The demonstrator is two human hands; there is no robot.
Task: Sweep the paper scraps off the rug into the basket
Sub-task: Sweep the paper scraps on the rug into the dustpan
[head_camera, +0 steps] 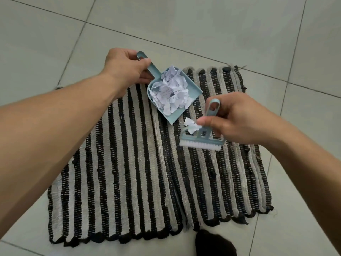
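Head view, looking down at a striped rug (129,172) on a tiled floor (184,24). The rug has dark and pale stripes running away from the viewer.

Left hand (127,69): fingers curled round the handle of a pale blue dustpan (188,78), at the rug's far left edge. The pan lies over the rug's far part with its open mouth toward the near right. It is heaped with torn white scraps (171,91); some carry printed text, too small to read.

Right hand (239,119): thumb and fingers pinch the handle of a matching blue brush (203,141), just beside the pan's mouth. White bristles point down and toward the viewer. Cannot tell whether the bristles touch the rug or hang just above it.

One loose scrap (191,126) sits at the brush head, against the thumb tip, between brush and pan. Cannot tell whether it lies on the brush or on the rug behind it.

A dark shape (214,244) shows at the bottom edge, on the floor near the rug's near border; not identifiable. No other scraps seen on the rug.
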